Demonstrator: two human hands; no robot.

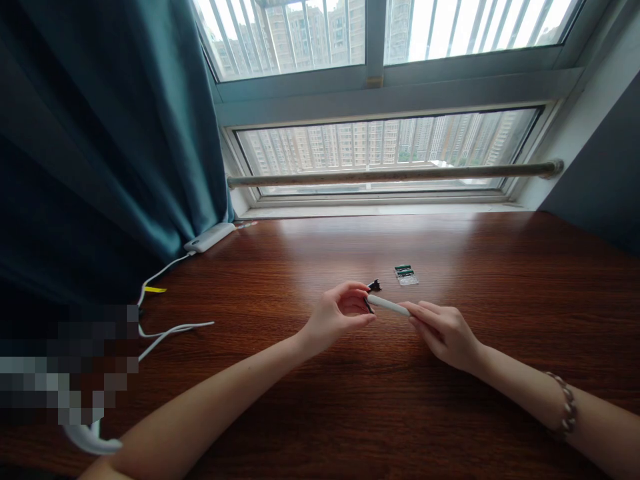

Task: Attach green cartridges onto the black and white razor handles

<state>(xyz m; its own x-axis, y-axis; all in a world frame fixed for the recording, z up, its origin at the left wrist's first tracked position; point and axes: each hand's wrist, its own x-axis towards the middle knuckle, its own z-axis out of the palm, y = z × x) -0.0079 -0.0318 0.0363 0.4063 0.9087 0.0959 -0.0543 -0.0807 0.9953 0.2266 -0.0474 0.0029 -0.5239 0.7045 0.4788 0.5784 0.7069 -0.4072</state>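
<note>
A slim white rod (388, 305) slants between my hands above the wooden table. My right hand (447, 331) is closed around its near right end, fingers and thumb pressed on it. At the other end, a small dark piece (369, 306) sits between the curved fingers and thumb of my left hand (339, 309); its exact kind is too small to make out. Just beyond my left fingertips lies a small black forked part (375, 285). Behind the rod rests a clear plastic battery pack (407, 280) with two dark green batteries (405, 273) in it.
The brown wooden table (310, 253) runs back to a window with a horizontal rail (395, 177). On the left are a blue curtain (165, 133), a white power strip (210, 237), white cables (173, 331) and a yellow strip (155, 290).
</note>
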